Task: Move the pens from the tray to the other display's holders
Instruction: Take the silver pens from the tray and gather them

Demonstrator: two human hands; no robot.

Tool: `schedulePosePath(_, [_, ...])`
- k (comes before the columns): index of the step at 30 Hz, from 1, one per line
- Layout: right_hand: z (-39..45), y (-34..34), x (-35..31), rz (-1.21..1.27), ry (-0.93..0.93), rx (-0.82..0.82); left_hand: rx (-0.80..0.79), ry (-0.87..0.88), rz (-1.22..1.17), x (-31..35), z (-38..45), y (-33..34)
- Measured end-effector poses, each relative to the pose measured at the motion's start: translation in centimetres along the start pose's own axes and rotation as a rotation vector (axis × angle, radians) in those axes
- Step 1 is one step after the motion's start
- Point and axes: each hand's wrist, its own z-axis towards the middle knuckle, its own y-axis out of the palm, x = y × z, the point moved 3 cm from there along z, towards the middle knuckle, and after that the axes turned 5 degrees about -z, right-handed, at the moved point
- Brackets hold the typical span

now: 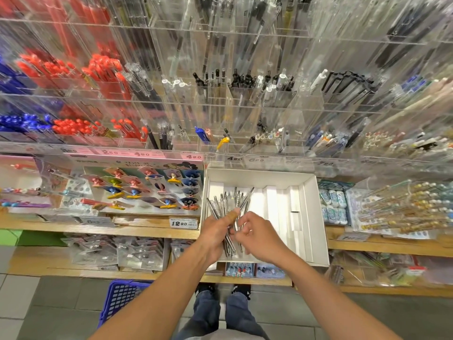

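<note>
left hand (pixel 215 234) grip clamps bundle of slim clear-and-silver pens (pixel 226 212) over white cardboard tray (pixel 311 217) | right hand (pixel 257 235) grip pinches one pen | light, stiff, slippery; hold mid-barrel

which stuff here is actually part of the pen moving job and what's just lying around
Part of the job:
- bundle of clear pens, gripped in the left hand
- right hand, touching the bundle
- white tray
- clear acrylic pen holders above

Just lying about:
- blue basket on the floor
- character clip display
- price tag
- packaged erasers
</note>
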Motion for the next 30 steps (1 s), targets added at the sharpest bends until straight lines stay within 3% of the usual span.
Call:
schedulePosePath(4, [0.4, 0.3, -0.5, 0.114, -0.06, -0.052, 0.031, 0.012, -0.019, 0.0, -0.1, -0.4])
schedulePosePath(7, [3.7, -0.2, 1.4, 0.207, 0.125, 0.102, 0.077, 0.026, 0.036, -0.1, 0.2, -0.8])
schedulePosePath(10, [7.2, 0.1, 3.3, 0.006, 0.334, 0.287, 0.062, 0.014, 0.03, -0.2, 0.0, -0.5])
schedulePosePath(13, [9.2, 1.2, 4.0, -0.138, 0.415, 0.311, 0.051, 0.007, -0.018, 0.0, -0.3, -0.4])
schedulePosePath(19, [10.1, 1.2, 3.4, -0.181, 0.481, 0.308, 0.033, -0.002, -0.026, 0.0, -0.3, -0.7])
schedulePosePath(22, [8.1, 0.2, 2.3, -0.164, 0.358, 0.26, 0.047, 0.014, -0.019, 0.0, -0.2, -0.5])
schedulePosePath(27, [1.7, 0.1, 0.3, -0.02, -0.007, -0.021, 0.06, 0.026, 0.004, -0.1, 0.2, -0.3])
schedulePosePath(30, [0.0, 0.3, -0.2, 0.011, -0.083, -0.026, 0.041, 0.038, 0.016, 0.0, 0.0, -0.2])
